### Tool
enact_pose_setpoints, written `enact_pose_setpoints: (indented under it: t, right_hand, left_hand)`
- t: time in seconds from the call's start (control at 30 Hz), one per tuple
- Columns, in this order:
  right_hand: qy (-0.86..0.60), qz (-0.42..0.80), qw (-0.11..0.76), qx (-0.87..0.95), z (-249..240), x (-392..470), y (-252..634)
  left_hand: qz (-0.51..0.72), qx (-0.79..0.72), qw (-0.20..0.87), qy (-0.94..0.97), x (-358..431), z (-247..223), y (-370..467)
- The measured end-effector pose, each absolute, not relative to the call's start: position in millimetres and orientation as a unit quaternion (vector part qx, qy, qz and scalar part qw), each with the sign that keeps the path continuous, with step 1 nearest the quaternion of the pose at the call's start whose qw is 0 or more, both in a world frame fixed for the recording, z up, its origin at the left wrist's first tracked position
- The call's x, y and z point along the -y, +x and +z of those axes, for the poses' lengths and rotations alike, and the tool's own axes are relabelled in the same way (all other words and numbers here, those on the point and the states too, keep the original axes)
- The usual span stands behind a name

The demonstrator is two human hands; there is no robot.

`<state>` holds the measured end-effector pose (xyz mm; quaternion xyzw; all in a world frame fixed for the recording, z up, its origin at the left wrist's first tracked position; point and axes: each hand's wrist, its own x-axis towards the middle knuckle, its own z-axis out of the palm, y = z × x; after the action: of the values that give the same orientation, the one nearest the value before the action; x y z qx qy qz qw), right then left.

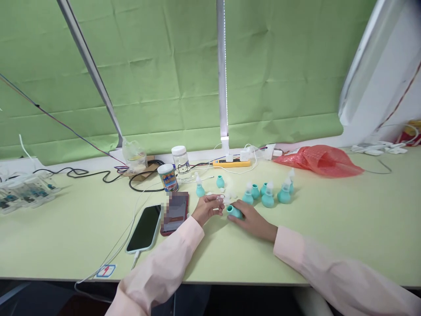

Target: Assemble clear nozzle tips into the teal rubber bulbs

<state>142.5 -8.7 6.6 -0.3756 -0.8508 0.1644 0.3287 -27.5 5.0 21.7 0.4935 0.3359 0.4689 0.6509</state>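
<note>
My left hand [207, 209] pinches a small translucent plastic nozzle [225, 200] above the table. Just to its right, my right hand [253, 219] is closed around a teal rubber bulb [233, 212], its open mouth tilted towards the nozzle; the two pieces are apart. Beyond my right hand stand several teal bulbs with clear nozzles on top, among them a capped bulb [268, 200]. Bare bulbs without nozzles stand among them, and another bare bulb [220, 181] is farther back. A capped bulb [200, 189] stands beyond my left hand, near some loose translucent pieces [231, 188].
Two phones, one black-screened [144, 229] and one red-edged [179, 213], lie left of my left hand. Behind them stand a labelled can [168, 177] and a clear jar [180, 160]. A yellow power strip [232, 163], cables and a red plastic bag [319, 161] line the back.
</note>
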Motion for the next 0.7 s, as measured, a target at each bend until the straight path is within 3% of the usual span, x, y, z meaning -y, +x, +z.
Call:
enact_pose_setpoints:
  t: [0.2,0.37,0.7]
  right_hand:
    - [-0.380,0.113,0.416,0.818,8,9,144]
    - [-0.388,0.140,0.410,0.814,7,11,142]
    - [-0.387,0.078,0.393,0.830,-7,3,146]
  left_hand:
    - [0.456,-0.327,0.638,0.527,-3,25,-28]
    - [0.441,-0.329,0.637,0.540,-3,24,-28]
    - [0.384,-0.362,0.609,0.592,-3,22,-30]
